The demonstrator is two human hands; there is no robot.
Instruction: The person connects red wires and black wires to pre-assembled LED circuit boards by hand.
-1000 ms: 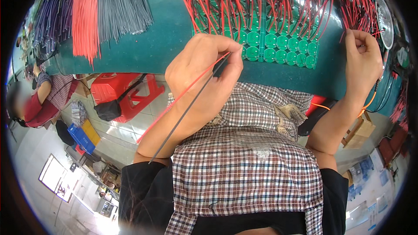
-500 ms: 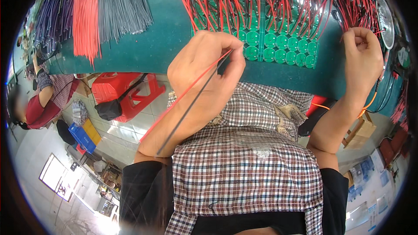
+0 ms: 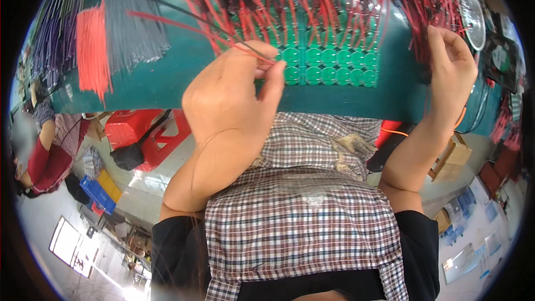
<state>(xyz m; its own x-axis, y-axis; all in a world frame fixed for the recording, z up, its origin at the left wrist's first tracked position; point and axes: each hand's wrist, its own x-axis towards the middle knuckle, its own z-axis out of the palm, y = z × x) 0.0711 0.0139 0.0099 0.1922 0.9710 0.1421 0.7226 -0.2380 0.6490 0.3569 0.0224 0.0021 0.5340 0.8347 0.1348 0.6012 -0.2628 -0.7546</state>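
Left hand [image 3: 231, 100] pinches a red and a black wire [image 3: 184, 22] at the near edge of the green surface [image 3: 167, 81], just beside rows of green round parts [image 3: 329, 64]. The wires run long, pointing up-left from the grip. Right hand [image 3: 451, 72] curls among hanging red wires [image 3: 423, 11]; its hold, cannot tell.

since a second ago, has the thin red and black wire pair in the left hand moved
Yes: the thin red and black wire pair swung from trailing down toward the chest to pointing up-left over the teal green worktable.
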